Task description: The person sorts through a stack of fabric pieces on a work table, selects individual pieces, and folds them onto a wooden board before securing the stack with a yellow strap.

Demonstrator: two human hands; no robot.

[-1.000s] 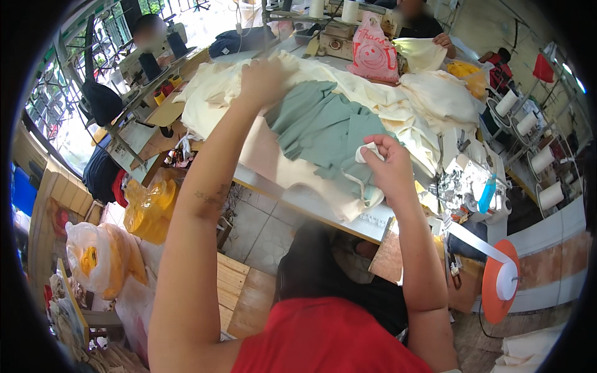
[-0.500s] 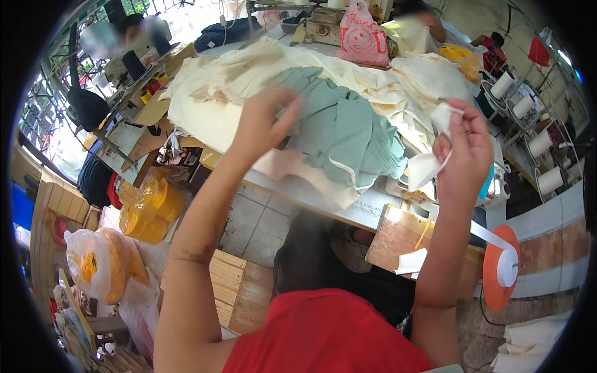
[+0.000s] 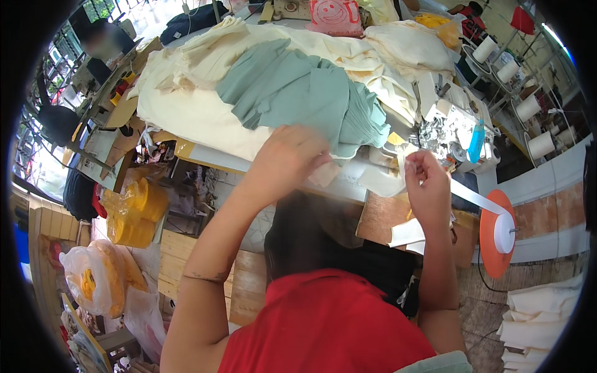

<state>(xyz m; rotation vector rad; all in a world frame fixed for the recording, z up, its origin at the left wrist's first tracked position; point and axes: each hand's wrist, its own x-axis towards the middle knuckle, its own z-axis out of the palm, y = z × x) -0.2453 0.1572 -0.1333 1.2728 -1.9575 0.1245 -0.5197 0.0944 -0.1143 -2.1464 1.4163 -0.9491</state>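
Note:
My right hand (image 3: 428, 186) pinches a white fabric piece (image 3: 382, 180), whose wide part lies left of the fingers, by the table's front edge. Farther left my left hand (image 3: 292, 155) is curled and somewhat blurred. A small cream fabric piece (image 3: 324, 174) hangs at its fingertips. Behind the left hand a pile of grey-green fabric pieces (image 3: 298, 87) is spread over cream fabric (image 3: 180, 105) on the table. A shiny sewing machine (image 3: 448, 127) stands just beyond my right hand, with a light blue object (image 3: 476, 142) at its side.
On the right a white tape roll sits on an orange disc (image 3: 491, 239), its strip running to the machine. Thread cones (image 3: 528, 109) stand on a rack behind. Yellow bundles in plastic bags (image 3: 134, 214) lie at left. A wooden board (image 3: 382, 217) juts below the table edge.
My left hand has come down and right from the grey-green pile to the table's front edge. My right hand has lowered and moved left with the white piece. The view has shifted.

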